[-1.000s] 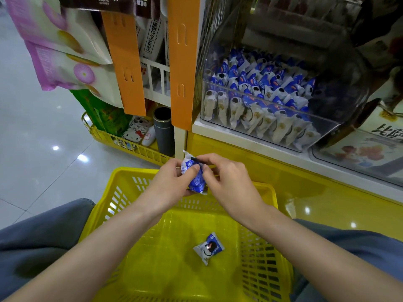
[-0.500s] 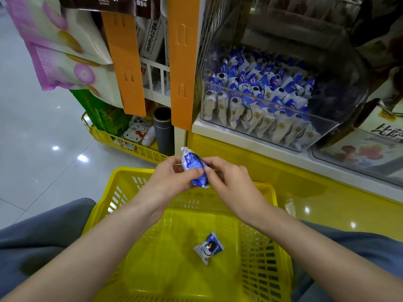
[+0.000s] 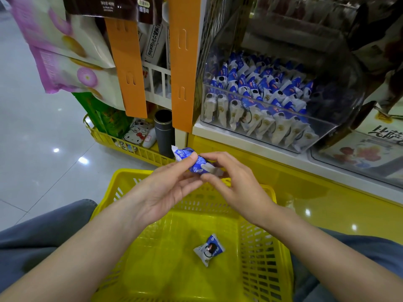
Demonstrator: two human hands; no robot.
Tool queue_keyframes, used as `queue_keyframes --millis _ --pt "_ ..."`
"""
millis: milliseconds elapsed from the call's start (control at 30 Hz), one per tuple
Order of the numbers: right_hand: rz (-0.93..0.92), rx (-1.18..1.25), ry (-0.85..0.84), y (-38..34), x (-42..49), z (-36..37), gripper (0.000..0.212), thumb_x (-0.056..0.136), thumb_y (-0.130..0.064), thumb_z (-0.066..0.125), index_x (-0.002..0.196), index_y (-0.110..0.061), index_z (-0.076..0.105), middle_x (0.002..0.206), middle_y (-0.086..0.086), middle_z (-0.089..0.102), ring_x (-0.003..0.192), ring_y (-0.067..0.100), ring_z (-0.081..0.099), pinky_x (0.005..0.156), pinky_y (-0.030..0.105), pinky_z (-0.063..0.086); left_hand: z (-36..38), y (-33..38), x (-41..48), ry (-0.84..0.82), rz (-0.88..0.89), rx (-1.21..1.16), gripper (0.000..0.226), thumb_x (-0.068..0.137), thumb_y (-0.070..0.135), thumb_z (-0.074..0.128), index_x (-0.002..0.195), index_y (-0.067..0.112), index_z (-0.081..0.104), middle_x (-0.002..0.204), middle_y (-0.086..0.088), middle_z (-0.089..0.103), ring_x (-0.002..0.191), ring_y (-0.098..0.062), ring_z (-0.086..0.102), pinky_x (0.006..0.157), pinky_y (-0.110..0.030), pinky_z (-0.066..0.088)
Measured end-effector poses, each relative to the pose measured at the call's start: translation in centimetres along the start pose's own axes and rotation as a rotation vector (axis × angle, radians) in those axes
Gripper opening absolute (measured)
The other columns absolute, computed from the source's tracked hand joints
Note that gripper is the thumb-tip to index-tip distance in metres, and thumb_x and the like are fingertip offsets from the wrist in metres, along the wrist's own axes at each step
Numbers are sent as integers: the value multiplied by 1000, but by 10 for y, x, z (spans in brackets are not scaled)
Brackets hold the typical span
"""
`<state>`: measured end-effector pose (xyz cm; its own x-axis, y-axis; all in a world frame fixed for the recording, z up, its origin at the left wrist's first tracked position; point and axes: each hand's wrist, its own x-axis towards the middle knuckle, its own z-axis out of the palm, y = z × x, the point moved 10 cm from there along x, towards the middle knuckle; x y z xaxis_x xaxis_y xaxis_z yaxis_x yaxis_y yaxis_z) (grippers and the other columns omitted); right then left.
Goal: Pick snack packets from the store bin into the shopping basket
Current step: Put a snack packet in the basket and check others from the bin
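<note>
head view, the only one. both hands are up over the far rim of the yellow shopping basket (image 3: 281,269). the basket sits betw. the person's knees, prob. so that anything let go falls inside.

the left hand (image 3: 165,192) pinches a blue-white snack packet (image 3: 193,160) betw. thumb and fingers at its left part. the right hand (image 3: 237,188) pinches the crimped white end on the right side. so both hands are closed on the same packet and none is free. i think 2 hands are used to turn it and read the print, or to pass it hand to hand; which one, cannot tell. the packet is in the air, just above the basket rim, not yet inside.

a second packet (image 3: 209,250) lies flat on the basket floor, approx in the middle, apart from the walls.

the clear store bin (image 3: 316,117) stands on the shelf up-right, well apart from the hands. many same packets (image 3: 257,92) stand in it in rows, leaning to the front wall, prob. for easy reach.

at left hang orange strips (image 3: 126,68), not part of the job.

judgement: early stage, one packet in and the next nearly. the next move needs only to lower and release. risk is low, but the light packet may catch the rim if it is released too far fwd.
</note>
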<state>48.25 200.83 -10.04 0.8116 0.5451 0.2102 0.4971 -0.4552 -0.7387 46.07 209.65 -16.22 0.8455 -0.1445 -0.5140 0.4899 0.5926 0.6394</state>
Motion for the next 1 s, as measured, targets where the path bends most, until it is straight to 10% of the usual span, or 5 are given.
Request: queue_keyframes --millis 167,300,700,867,1000 --pt "64 -24 89 5 3 -19 19 92 -17 54 109 -17 63 85 -18 60 79 -5 55 69 7 41 -20 17 -2 258 183 544 67 73 47 65 130 19 45 118 -2 58 102 -15 59 84 -26 50" --pt "150 4 -35 15 6 -15 18 90 -24 57 96 -10 67 77 0 65 69 2 57 61 21 46 5 38 -7 145 443 842 26 88 29 57 114 25 57 108 3 63 91 1 58 67 -9 45" --pt "199 65 88 9 4 -34 10 77 -28 73 74 -23 64 64 -8 66 57 6 60 55 22 48 16 27 -3 52 453 780 27 91 23 53 82 -2 54 67 -11 54 63 -12 47 57 -25 37" --pt "174 -11 169 5 3 -40 19 82 -30 67 99 -26 62 83 -24 60 69 2 60 62 15 48 13 25 -3 96 433 667 23 95 22 47 78 8 53 57 7 54 53 -1 48 50 -12 36" --pt "412 212 22 29 0 -9 40 82 -32 65 118 -17 54 103 -8 63 84 11 64 73 35 57 -3 32 -3 226 438 532 28 96 30 45 93 4 55 79 -6 64 72 -14 56 65 -31 43"
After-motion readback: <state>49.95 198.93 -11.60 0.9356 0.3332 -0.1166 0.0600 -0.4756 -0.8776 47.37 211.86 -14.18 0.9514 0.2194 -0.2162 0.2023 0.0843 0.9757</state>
